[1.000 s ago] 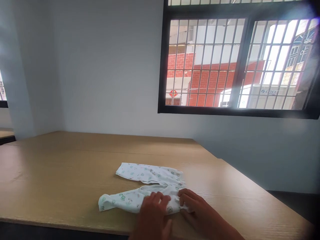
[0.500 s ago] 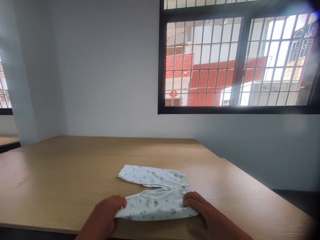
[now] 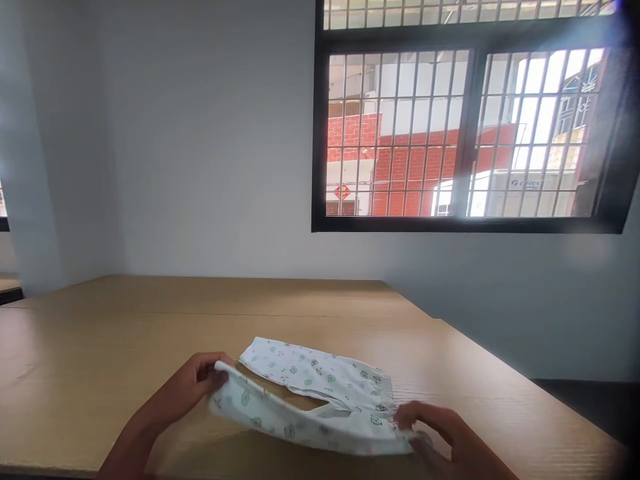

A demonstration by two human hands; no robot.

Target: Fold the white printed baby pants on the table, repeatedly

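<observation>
A small pair of white pants [image 3: 345, 380] with a printed animal pattern lies sideways on the wooden table, its gathered waist toward the right. My left hand [image 3: 207, 375] pinches the cuff of the near leg and holds it raised off the tabletop. That near leg [image 3: 290, 423] sags between my hands, slightly blurred. At the near waist corner, my right hand [image 3: 433, 430] has its fingers closed around the fabric edge; the thumb is blurred. The far leg rests flat on the table, touched by neither hand.
The light wooden table [image 3: 125, 353] stretches to the wall [image 3: 215, 133], with a seam across it. Its right edge runs diagonally toward me. A dark-framed barred window [image 3: 395, 225] sits in the wall at the upper right.
My left hand has lifted the near leg's cuff up and to the left. My right hand has shifted right with the waist corner, and the pants have slid slightly right.
</observation>
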